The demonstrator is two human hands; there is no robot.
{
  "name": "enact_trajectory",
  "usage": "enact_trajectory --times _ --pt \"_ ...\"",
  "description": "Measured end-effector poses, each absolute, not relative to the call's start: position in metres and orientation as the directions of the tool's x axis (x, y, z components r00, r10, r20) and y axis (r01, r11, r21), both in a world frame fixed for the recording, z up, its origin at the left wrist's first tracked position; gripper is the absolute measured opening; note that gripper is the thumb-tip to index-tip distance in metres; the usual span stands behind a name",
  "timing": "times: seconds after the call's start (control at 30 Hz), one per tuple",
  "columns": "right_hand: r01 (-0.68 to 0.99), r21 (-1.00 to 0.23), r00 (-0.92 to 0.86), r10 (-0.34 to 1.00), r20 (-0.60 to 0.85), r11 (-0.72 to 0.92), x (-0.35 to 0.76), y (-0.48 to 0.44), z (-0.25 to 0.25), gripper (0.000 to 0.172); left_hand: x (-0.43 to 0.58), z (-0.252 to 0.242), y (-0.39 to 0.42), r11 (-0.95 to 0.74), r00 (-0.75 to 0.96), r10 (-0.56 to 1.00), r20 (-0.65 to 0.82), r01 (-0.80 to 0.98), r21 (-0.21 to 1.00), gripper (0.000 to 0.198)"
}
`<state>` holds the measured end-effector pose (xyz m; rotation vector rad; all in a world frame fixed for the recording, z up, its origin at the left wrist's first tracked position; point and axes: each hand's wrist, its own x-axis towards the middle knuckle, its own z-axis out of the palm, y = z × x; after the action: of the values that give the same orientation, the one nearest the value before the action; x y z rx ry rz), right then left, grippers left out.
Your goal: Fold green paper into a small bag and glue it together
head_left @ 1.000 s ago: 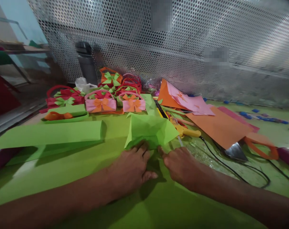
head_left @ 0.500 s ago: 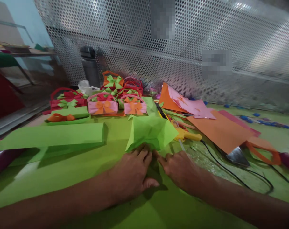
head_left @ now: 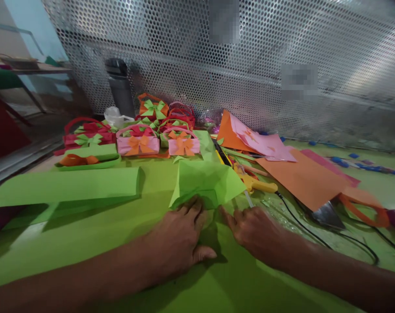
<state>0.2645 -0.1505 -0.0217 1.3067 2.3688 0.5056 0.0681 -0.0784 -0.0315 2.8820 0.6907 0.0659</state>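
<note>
A bright green paper piece (head_left: 213,176), partly folded with raised walls like a small open box, sits in front of me. My left hand (head_left: 181,232) lies palm down on its near side, fingertips pressing the lower fold and thumb stretched out to the right. At the paper's near right corner is the extended index finger of my right hand (head_left: 254,228); the other fingers of that hand curl loosely and hold nothing visible. Just right of the paper lies a yellow glue gun (head_left: 261,185), its glue stick pointing towards me.
Small paper baskets with bows (head_left: 138,143) stand at the back left, before a dark bottle (head_left: 121,93). A long folded green sheet (head_left: 86,184) is at left. Orange sheets (head_left: 308,178), pink sheets (head_left: 266,143) and a black cord (head_left: 305,226) lie right. Behind rises a perforated metal panel (head_left: 171,52).
My right hand has shifted slightly right, its index finger moving away from my left hand along the paper's edge. My left hand stays pressed on the green paper. The camera view has shifted slightly.
</note>
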Motion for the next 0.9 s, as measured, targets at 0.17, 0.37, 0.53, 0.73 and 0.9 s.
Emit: enact_trajectory --times 0.17,0.37,0.53,0.73,0.9 --pt "0.688 0.503 -0.533 0.835 -0.140 0.523 0.264 -0.150 -0.023 0.035 0.068 -0.033 -0.078 -0.877 0.892 0.451 0.008 0.442 0.189 0.066" --pt "0.651 0.555 -0.554 0.824 -0.119 0.518 0.266 -0.151 -0.026 0.039 0.067 -0.029 -0.079 -0.880 0.895 0.446 -0.010 0.441 0.175 0.065" --pt "0.683 0.571 -0.499 0.862 -0.092 0.456 0.261 -0.155 -0.026 0.042 0.067 -0.031 -0.079 -0.878 0.894 0.447 -0.002 0.440 0.187 0.068" --pt "0.713 0.478 -0.503 0.849 -0.160 0.512 0.244 -0.146 -0.013 0.044 0.069 -0.035 -0.079 -0.896 0.903 0.429 0.019 0.422 0.139 0.068" --pt "0.723 0.439 -0.536 0.834 -0.130 0.533 0.253 -0.142 -0.015 0.038 0.068 -0.033 -0.079 -0.897 0.902 0.432 0.014 0.428 0.111 0.070"
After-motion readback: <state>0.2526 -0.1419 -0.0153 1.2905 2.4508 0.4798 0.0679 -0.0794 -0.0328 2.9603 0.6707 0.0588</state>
